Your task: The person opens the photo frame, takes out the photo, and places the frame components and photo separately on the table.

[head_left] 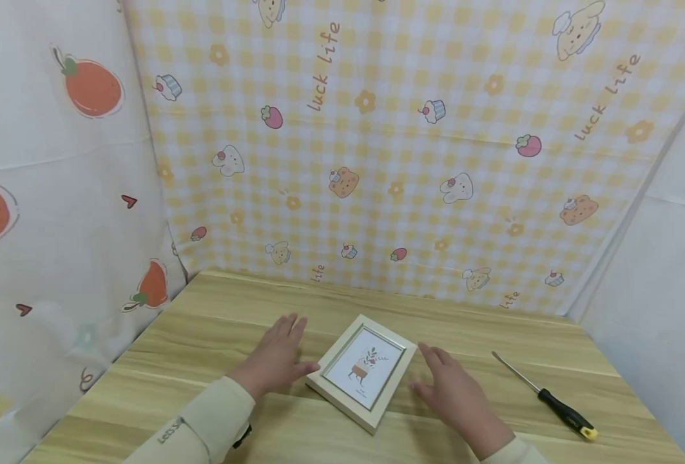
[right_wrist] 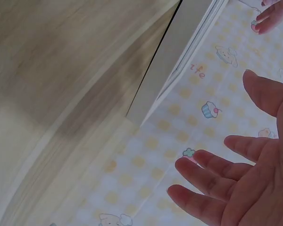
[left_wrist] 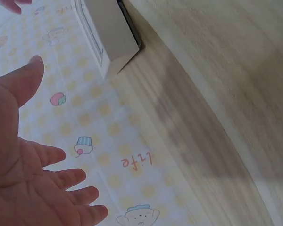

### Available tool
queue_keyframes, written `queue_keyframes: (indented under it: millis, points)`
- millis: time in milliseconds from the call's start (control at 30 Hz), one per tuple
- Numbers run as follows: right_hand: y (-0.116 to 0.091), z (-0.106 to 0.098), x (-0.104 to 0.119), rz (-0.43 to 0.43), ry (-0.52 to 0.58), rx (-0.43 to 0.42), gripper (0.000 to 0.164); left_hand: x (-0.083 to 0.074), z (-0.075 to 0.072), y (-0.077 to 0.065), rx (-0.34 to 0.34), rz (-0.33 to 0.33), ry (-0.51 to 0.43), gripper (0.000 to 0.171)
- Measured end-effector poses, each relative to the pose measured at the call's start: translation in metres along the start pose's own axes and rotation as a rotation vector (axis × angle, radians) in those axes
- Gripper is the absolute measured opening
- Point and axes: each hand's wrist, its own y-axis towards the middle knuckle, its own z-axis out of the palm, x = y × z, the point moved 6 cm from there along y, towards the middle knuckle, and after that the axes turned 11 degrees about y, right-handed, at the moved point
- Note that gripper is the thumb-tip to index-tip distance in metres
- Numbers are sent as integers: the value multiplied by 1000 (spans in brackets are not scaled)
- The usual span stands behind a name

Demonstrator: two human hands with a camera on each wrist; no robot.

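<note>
A cream picture frame (head_left: pixel 363 370) lies face up on the wooden table, turned at an angle. Inside its silvery inner edge is a white print of a plant in a brown pot with legs. My left hand (head_left: pixel 275 362) is at the frame's left side, fingers spread and thumb tip right by the edge. On the opposite side my right hand (head_left: pixel 455 394) hovers with loosely extended fingers near the right corner. Both wrist views show an open palm, left (left_wrist: pixel 35 174) and right (right_wrist: pixel 254 174), with nothing held, and the frame's side wall (right_wrist: pixel 162 61) beyond.
A screwdriver (head_left: pixel 568 414) with a black and yellow handle lies on the table (head_left: pixel 203 335) to the right of my right hand. Yellow checked cloth (head_left: pixel 400 148) hangs behind the table, with white cloth (head_left: pixel 75 193) at the left side.
</note>
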Motion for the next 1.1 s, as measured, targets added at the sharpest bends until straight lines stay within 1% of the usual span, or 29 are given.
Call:
queue_keyframes:
  millis: [167, 300, 467, 633, 767, 900, 1100]
  points:
    - [2, 5, 1, 0, 0, 1, 71, -6, 3, 5, -15, 14, -10, 85]
    - [4, 8, 2, 22, 9, 5, 69, -8, 7, 10, -16, 15, 5, 83]
    - [6, 10, 4, 35, -6, 6, 60, -8, 12, 16, -17, 7, 28, 80]
    - [8, 10, 7, 49, 17, -5, 49, -6, 21, 22, 19, -4, 19, 76]
    - [10, 13, 5, 65, 34, -1, 45, -4, 27, 27, 51, -16, 20, 74]
    - [11, 17, 4, 89, 28, 22, 45, -4, 30, 30, 59, -12, 28, 66]
    - [14, 22, 3, 103, 26, 54, 43, -9, 30, 35, 41, 10, 10, 50]
